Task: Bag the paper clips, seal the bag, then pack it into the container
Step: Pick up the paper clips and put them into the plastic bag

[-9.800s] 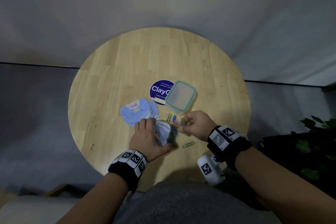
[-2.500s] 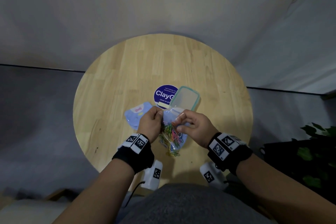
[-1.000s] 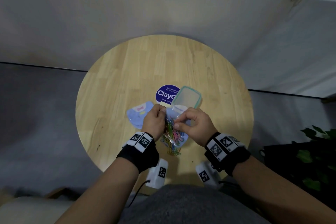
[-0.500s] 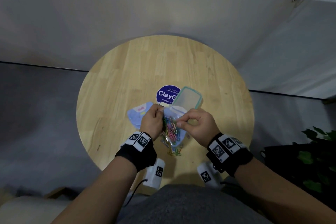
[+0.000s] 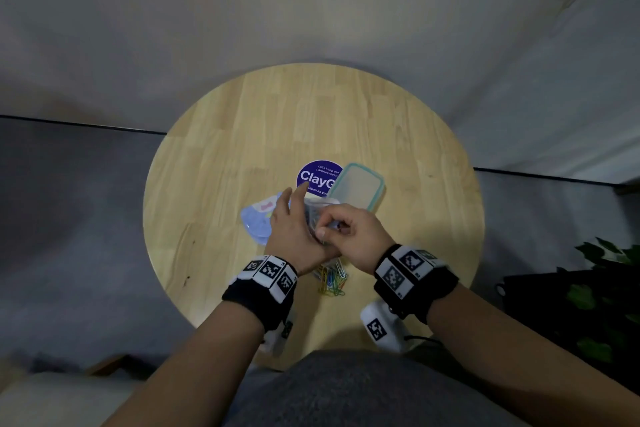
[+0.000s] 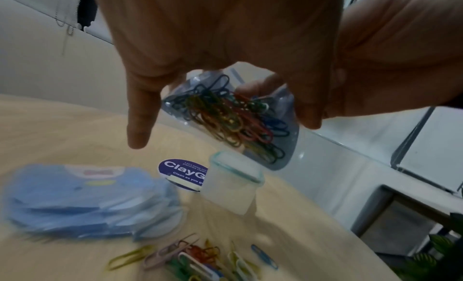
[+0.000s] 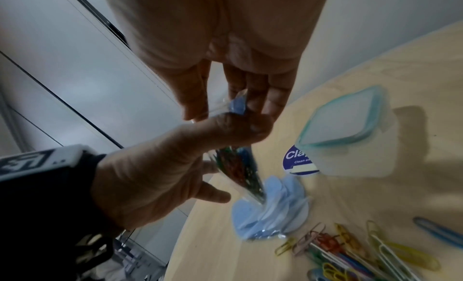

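Bag (image 6: 253, 115): above the container (image 5: 356, 185), long axis tilted, mouth uppermost.
Right hand (image 5: 349, 236): pinches mouth.
Left hand (image 5: 294, 229): thumb pinches mouth, fingers extended.

Dim indoor light, wide-angle edge bending, blurred wrist views

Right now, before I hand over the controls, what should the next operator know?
Hands: the left grip and the right grip both pinch the top of the clear plastic bag, held above the round wooden table.
Things: coloured paper clips fill the bag; loose coloured clips lie near the front edge; the frosted teal-rimmed container stands beyond the hands, lid apparently on.
Done: most clips bagged.
Left: bag the loose clips, confirm the seal (cannot tell), open the container, pack the bag.
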The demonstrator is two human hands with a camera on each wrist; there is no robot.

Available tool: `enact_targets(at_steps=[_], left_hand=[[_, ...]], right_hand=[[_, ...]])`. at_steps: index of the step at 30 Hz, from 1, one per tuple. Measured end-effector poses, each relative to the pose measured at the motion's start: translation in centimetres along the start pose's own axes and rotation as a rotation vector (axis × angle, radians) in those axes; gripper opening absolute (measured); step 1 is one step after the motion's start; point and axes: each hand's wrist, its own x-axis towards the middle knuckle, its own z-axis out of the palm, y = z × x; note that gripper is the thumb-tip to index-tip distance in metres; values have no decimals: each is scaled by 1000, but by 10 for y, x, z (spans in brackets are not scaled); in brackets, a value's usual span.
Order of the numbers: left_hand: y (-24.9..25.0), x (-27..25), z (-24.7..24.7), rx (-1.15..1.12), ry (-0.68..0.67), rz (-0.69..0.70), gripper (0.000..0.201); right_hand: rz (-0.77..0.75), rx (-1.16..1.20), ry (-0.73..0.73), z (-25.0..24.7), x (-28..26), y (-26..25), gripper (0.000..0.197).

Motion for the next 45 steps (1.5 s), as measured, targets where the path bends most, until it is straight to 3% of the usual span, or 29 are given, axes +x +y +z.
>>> enact_targets(at_steps=[9,11,14,16,17,19,21,22,24,29,32,36,40,45], left_hand=[[-10,-3,11,41,67,-64,81],[-16,-2,8,73,60,-84,78],[-29,-4,1,98,66,-141,80],[-36,-8,-4,127,82,-155,78],[-39,-11,-5,147,86,-153,76],[-44,-17,-7,188,75,-140,77],[-46,-24,-7,200,69,-138,81],[-46,-27,-7,200,68,-144,83],[-48,-33,-6,216,66,-142,86],[-51,-40,-4,243,25,-131,82],[-56,-42,-1,259,0,-123,75],[-63,-41,3,278,-18,-128,74],[-64,-38,9,298,-19,-110,76],[-59,-33,21,320,-21,-36,77]], right_hand=[[20,123,4,2,-3,6,18],[19,160,93,-2,-1,12,18],[46,5,265,-11,6,41,13],[165,-235,183,-12,9,63,15],[252,-364,85,-9,9,73,23],[384,-590,-90,1,9,89,59],[423,-734,-172,13,8,97,90],[413,-795,-191,20,8,99,94],[355,-883,-206,32,7,102,89],[270,-873,-154,44,7,105,42],[276,-861,-132,41,8,106,26],[364,-727,-78,30,7,104,23],[462,-460,77,14,-1,103,25],[480,-223,100,-13,-6,80,18]])
